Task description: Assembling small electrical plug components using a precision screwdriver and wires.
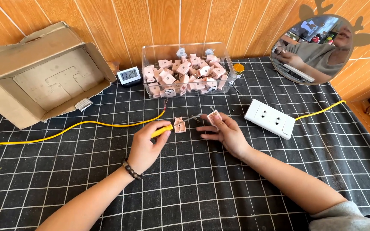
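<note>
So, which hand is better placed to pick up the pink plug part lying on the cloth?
Probably the left hand. Its fingertips, gripping the yellow cable, sit right beside the pink plug part on the cloth. The right hand already pinches another pink piece.

Two bare forearms reach into view from below. The left hand [144, 147] has a bracelet of dark round beads [132, 170] around its wrist. The right hand [225, 132] wears nothing; a grey sleeve [343, 218], pushed up, bunches near that elbow.
</note>
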